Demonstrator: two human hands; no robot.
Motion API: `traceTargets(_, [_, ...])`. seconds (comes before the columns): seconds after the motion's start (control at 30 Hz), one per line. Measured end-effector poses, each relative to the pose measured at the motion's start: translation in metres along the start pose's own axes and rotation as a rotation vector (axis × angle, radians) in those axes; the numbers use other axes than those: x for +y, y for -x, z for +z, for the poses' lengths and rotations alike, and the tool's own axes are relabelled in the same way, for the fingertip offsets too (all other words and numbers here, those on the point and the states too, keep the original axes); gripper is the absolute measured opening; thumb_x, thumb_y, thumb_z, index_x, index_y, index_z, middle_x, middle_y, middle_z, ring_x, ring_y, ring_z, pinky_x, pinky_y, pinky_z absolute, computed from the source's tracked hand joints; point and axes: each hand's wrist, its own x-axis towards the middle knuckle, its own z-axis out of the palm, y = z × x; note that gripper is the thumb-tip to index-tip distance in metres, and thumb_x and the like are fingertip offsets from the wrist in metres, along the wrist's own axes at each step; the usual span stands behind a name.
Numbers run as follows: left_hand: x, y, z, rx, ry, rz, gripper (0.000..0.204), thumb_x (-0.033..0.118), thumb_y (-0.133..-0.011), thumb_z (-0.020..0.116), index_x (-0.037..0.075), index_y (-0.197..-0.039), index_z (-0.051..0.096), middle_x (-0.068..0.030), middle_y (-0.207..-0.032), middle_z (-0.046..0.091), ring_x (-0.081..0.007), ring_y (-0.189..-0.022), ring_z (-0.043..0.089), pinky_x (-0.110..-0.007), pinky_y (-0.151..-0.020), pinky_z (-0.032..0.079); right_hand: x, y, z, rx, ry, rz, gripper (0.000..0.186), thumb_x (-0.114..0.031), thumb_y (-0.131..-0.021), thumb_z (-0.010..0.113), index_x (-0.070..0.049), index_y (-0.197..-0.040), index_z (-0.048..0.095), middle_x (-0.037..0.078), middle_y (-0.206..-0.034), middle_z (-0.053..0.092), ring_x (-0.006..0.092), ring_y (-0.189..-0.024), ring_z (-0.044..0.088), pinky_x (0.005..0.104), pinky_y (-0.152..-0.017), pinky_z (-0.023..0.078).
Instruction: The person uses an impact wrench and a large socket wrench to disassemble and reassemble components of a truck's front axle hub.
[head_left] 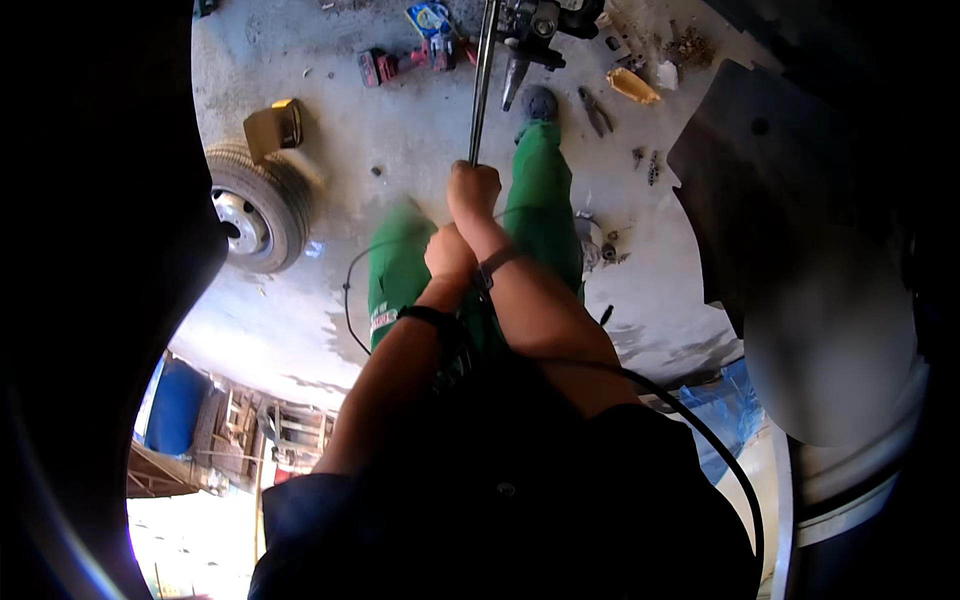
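In the head view, the right hand [474,190] is closed round a long metal bar [481,95], which runs up from the fist past a dark metal assembly [541,27]; the left hand [449,254] sits just below, fingers largely hidden, so whether it grips the bar too I cannot tell

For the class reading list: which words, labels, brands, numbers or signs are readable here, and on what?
None is clearly readable.
Blue and yellow packet: print too small to read.
White label on the green trousers: marks too small and blurred to read.
Tyre: no readable lettering.
Metal bar: no lettering visible.
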Motion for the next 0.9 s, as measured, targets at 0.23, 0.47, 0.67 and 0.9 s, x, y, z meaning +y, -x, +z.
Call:
traceTargets(0.23, [-0.004,-0.02,0.004,-0.051,0.024,0.046,0.024,0.026,-0.084,0.052,0.007,-0.09,0.065,-0.0196,-0.091,0.066,-0.0373,-0.087,0.063,-0.046,-0.074,0.051,0.026,-0.019,0.018,-0.021,0.541,-0.56,0.014,-0.01,-0.069,0.057,-0.003,-0.057,0.062,0.021,-0.059,0.06,0.0357,-0.06,0.063,0.0434,-0.052,0.049])
traceTargets(0.47, [-0.057,-0.107,0.067,0.026,0.005,0.153,0.029,0.035,-0.077,0.062,0.01,-0.09,0.067,-0.0156,-0.089,0.067,-0.0338,-0.085,0.064,-0.042,-0.075,0.052,0.041,-0.04,0.074,0.01,-0.136,-0.033,0.034,-0.022,-0.074,0.052,0.006,-0.057,0.055,0.028,-0.059,0.055,0.0433,-0.064,0.06,0.0509,-0.062,0.044])
traceTargets(0.67, [-0.048,-0.033,0.053,0.046,-0.059,0.069,0.02,0.027,-0.077,0.062,0.008,-0.081,0.065,-0.0185,-0.085,0.066,-0.0353,-0.081,0.064,-0.044,-0.07,0.052,0.063,-0.005,0.041,0.024,-0.059,-0.197,0.035,-0.022,-0.075,0.048,0.005,-0.051,0.05,0.027,-0.053,0.051,0.0417,-0.053,0.056,0.0492,-0.052,0.04])
traceTargets(0.9, [-0.052,-0.055,0.061,0.03,-0.008,0.089,0.029,0.035,-0.083,0.053,0.008,-0.085,0.065,-0.02,-0.084,0.066,-0.0377,-0.082,0.063,-0.047,-0.071,0.051,0.036,-0.01,0.036,-0.033,-0.097,0.042,0.033,-0.021,-0.075,0.052,0.007,-0.059,0.057,0.028,-0.062,0.057,0.0432,-0.066,0.061,0.0497,-0.064,0.046])
